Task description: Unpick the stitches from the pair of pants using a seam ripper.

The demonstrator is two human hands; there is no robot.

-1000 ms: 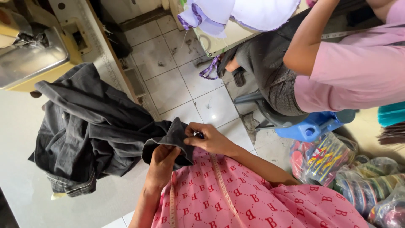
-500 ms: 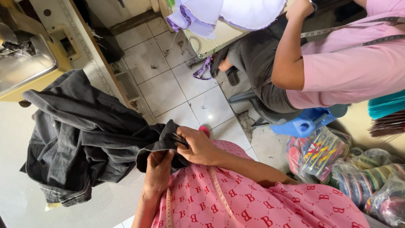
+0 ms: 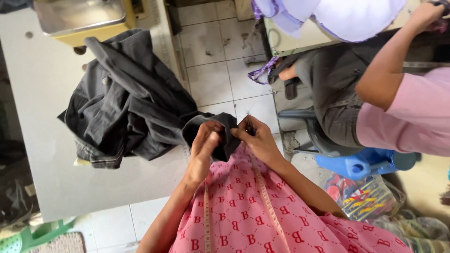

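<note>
A dark grey garment (image 3: 126, 98) lies crumpled on a white table (image 3: 51, 154), and one end of it hangs off the table edge toward me. My left hand (image 3: 202, 149) grips that end (image 3: 225, 124) from the left, fingers curled over the fabric. My right hand (image 3: 257, 139) pinches the same end from the right. The two hands are close together, above my lap in pink patterned cloth (image 3: 243, 215). A measuring tape (image 3: 265, 197) hangs down over that cloth.
A sewing machine base (image 3: 79, 18) sits at the table's far end. To the right, another person in a pink top (image 3: 412, 117) sits on a blue stool (image 3: 361, 164). Bags of coloured items (image 3: 370, 197) lie on the tiled floor (image 3: 211, 61).
My view has swung, so the table and garment now sit higher and further right in the picture. Both hands stay on the garment's end, now drawn closer together.
</note>
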